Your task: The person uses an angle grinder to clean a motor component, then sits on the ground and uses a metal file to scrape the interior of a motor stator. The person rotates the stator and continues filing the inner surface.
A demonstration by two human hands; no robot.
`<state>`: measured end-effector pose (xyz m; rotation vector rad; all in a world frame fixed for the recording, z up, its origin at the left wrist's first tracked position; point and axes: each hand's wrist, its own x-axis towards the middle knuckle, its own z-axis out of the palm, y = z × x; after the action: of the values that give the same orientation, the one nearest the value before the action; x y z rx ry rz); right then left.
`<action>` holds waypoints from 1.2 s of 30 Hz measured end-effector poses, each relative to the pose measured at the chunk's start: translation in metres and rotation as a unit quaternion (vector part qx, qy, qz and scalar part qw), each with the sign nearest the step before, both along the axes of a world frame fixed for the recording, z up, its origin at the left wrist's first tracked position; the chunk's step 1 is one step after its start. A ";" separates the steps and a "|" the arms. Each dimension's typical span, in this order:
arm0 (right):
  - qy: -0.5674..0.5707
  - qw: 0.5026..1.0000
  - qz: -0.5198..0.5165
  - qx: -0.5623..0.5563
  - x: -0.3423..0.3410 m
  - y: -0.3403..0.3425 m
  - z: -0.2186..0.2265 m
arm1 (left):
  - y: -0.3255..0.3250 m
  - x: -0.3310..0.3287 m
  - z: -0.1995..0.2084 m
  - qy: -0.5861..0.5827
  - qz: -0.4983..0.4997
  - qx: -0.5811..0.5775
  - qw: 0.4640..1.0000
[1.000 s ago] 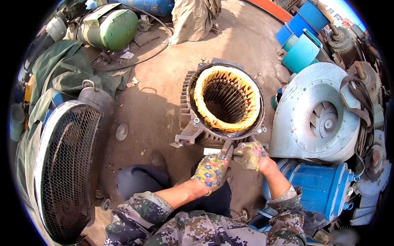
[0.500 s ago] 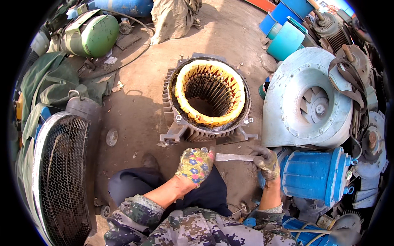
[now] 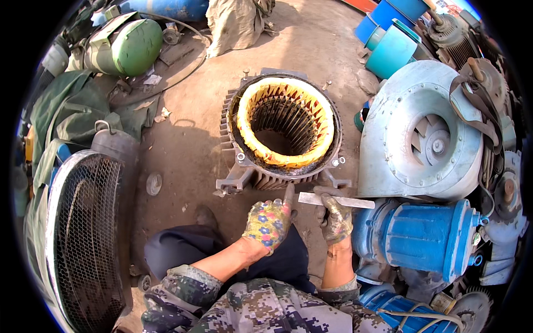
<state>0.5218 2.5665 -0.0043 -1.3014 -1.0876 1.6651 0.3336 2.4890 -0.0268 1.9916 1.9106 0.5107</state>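
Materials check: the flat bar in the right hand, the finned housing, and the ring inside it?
Flat bar: bare metal, likely steel; dull grey, straight edges. Finned housing: cast metal, probably iron; grimy dark ribs. Ring: yellow insulating wrap, seemingly tape or paper over windings; creased, glossy.

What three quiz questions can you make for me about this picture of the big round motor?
1. True or false: the right hand holds a flat metal blade.
2. What colour is the ring inside the round motor shell? A red, B yellow, C green.
3. Which hand points a finger toward the shell?

Key: 1 true. 2 B. 3 the left hand.
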 end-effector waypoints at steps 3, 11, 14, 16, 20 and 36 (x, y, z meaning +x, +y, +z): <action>-0.026 0.993 -0.036 0.106 -0.005 0.020 -0.017 | -0.003 0.003 0.010 -0.006 -0.057 -0.027 0.998; -0.009 0.992 0.055 0.112 -0.018 0.043 -0.025 | 0.007 -0.007 0.020 -0.046 0.037 -0.071 0.996; -0.017 0.986 0.118 0.118 -0.038 0.034 -0.018 | 0.013 -0.018 0.017 -0.048 0.081 -0.047 0.994; -0.011 0.988 0.106 0.110 -0.038 0.035 -0.021 | 0.014 -0.025 0.020 -0.056 0.106 -0.040 0.992; -0.006 0.989 0.101 0.106 -0.026 0.039 -0.019 | 0.016 -0.021 0.029 -0.058 0.112 -0.082 0.989; 0.051 0.993 0.087 0.057 -0.038 0.038 -0.028 | 0.023 -0.045 0.019 -0.008 0.113 -0.090 0.989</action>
<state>0.4840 2.6048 -0.0324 -1.0636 -1.2437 1.7485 0.2884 2.5124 -0.0076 1.6653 2.1043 0.3939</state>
